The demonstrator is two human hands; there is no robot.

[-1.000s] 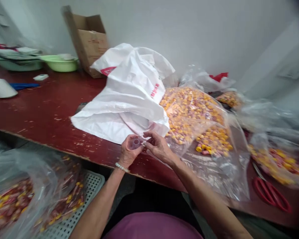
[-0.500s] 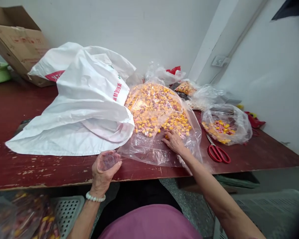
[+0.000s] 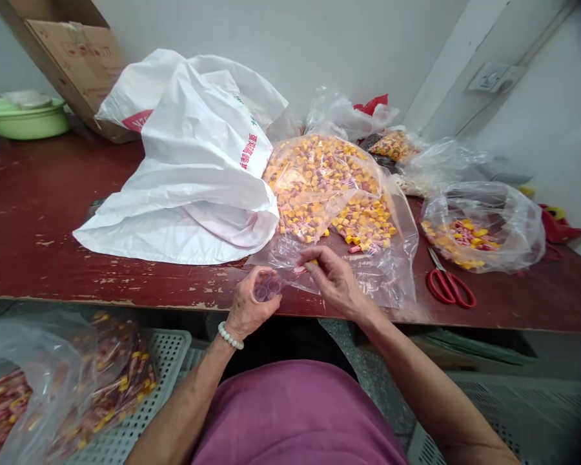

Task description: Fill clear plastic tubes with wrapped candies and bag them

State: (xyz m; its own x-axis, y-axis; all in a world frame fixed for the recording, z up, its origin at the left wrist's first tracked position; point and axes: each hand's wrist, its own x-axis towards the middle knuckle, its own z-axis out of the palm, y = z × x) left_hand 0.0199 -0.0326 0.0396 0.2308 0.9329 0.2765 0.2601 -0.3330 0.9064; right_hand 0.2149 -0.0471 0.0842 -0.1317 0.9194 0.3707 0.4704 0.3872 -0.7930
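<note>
My left hand [image 3: 248,307], with a beaded bracelet at the wrist, is closed around a cluster of clear round plastic pieces [image 3: 267,289] whose exact kind I cannot make out. Just to the right, my right hand [image 3: 337,282] pinches a small yellow-capped piece [image 3: 300,270] with a pink-and-white body. Both hands are above the table's front edge, close but apart. Behind them lies a large clear plastic bag [image 3: 385,271], its mouth spread toward me. Many small yellow-capped pieces [image 3: 363,223] with red and pink bodies fill it.
A white woven sack [image 3: 193,194] lies left of the clear bag. Red-handled scissors [image 3: 449,287] and a smaller clear bag [image 3: 518,239] of similar pieces are on the right. Below the table, a perforated crate [image 3: 172,349] holds filled bags. A green basin [image 3: 24,123] stands far left.
My right hand has moved left from the pile in the bag, now with a yellow-capped piece in its fingers. My left hand has come nearer to it. The camera view has shifted left and down.
</note>
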